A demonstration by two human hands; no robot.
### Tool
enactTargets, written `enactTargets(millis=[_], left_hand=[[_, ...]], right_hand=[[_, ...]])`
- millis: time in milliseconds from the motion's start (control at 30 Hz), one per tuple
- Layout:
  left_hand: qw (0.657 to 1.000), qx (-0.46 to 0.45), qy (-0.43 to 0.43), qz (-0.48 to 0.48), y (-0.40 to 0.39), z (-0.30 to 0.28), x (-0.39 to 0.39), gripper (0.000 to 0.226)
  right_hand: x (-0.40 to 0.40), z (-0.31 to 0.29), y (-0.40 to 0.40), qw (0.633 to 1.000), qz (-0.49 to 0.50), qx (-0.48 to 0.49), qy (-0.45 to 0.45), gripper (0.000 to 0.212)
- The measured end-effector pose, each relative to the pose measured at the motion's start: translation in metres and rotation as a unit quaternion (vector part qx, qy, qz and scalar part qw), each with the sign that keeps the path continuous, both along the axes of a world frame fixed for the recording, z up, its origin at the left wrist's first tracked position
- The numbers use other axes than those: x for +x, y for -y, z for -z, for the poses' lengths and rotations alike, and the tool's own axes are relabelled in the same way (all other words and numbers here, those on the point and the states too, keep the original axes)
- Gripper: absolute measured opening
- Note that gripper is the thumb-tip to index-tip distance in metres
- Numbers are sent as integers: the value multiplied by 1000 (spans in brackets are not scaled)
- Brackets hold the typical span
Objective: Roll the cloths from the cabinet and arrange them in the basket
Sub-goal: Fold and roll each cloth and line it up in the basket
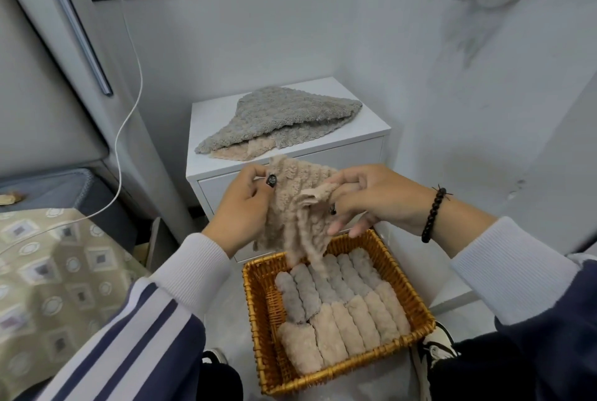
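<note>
Left hand (pixel 247 207) pinches the beige cloth's (pixel 295 203) upper left edge; right hand (pixel 361 200) pinches its right corner. Cloth hangs lengthwise (unrolled) between both hands, directly above the basket (pixel 265 320) of rolls (pixel 339 307).

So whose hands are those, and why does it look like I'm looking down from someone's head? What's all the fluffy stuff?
The camera is worn on a person's head, so you see what they see, looking down. The left hand and right hand both pinch a fluffy beige cloth, which hangs over a wicker basket on the floor. In the basket lie rolled cloths: a grey row at the back and a beige row in front. On the white cabinet behind, a grey cloth lies over another beige cloth, both not yet rolled.
</note>
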State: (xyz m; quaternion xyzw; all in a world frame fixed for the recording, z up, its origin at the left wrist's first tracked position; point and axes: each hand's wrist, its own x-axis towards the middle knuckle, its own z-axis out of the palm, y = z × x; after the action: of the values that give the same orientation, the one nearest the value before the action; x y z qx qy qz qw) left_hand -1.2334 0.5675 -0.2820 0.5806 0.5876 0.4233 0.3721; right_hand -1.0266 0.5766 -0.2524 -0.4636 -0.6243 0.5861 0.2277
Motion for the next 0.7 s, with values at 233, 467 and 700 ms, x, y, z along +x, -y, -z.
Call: enactTargets(millis=[233, 467, 700], left_hand=[[993, -3, 107, 52, 5, 2, 15, 23], [974, -34, 196, 106, 8, 0, 17, 8], [976, -26, 186, 109, 13, -2, 18, 47]], right_hand=[[-8, -5, 1, 988, 27, 131, 73, 8], [-11, -7, -3, 973, 84, 200, 77, 15], [-19, -3, -3, 965, 161, 207, 1, 13]])
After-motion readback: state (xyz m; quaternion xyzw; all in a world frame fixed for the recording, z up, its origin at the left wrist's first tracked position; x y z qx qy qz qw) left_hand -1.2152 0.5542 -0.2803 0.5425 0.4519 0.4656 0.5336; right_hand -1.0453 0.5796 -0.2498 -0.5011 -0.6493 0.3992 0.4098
